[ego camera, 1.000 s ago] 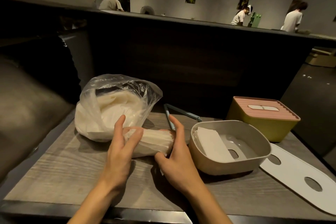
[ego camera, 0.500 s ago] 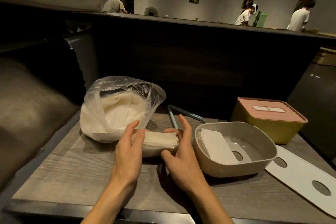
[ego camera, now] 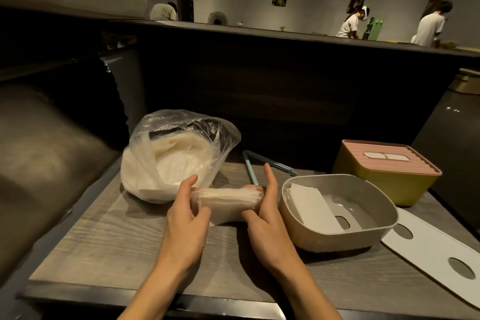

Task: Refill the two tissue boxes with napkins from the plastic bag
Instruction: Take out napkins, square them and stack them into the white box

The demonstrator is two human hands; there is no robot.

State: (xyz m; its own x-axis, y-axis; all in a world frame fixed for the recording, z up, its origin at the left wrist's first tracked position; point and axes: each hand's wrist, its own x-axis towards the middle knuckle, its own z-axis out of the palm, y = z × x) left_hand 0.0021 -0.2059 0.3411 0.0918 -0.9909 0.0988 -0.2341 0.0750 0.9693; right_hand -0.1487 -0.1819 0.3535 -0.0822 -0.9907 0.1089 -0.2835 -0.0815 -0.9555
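Both hands are coming closer together than a moment ago, squeezing the stack from its two ends, and the stack is looking squarer now.

From the head view, the left hand point(ego camera: 185, 212) is holding the left end of the napkin stack point(ego camera: 228, 200), with its thumb on top and its fingers curled under. The right hand point(ego camera: 267, 215) is pressing the right end with its fingers mostly straight and its thumb tucked below. The stack is sitting low over the table point(ego camera: 104, 236), just in front of the bag point(ego camera: 179, 156) and just left of the open box point(ego camera: 337, 215). The bag is lying open with lots of napkins still inside. The open box is holding a few napkins leaning on its left side. Its white lid point(ego camera: 431, 249) is lying on the table to the right. The yellow box point(ego camera: 387, 176) is sitting behind with its pink lid still on. Blue tongs point(ego camera: 262, 163) are lying behind the hands.

I think the stack is going into the open box next. The napkins are thin and slippery, so a loose squeeze could let them fan out or drop. The stack could also catch on the box rim and bend.
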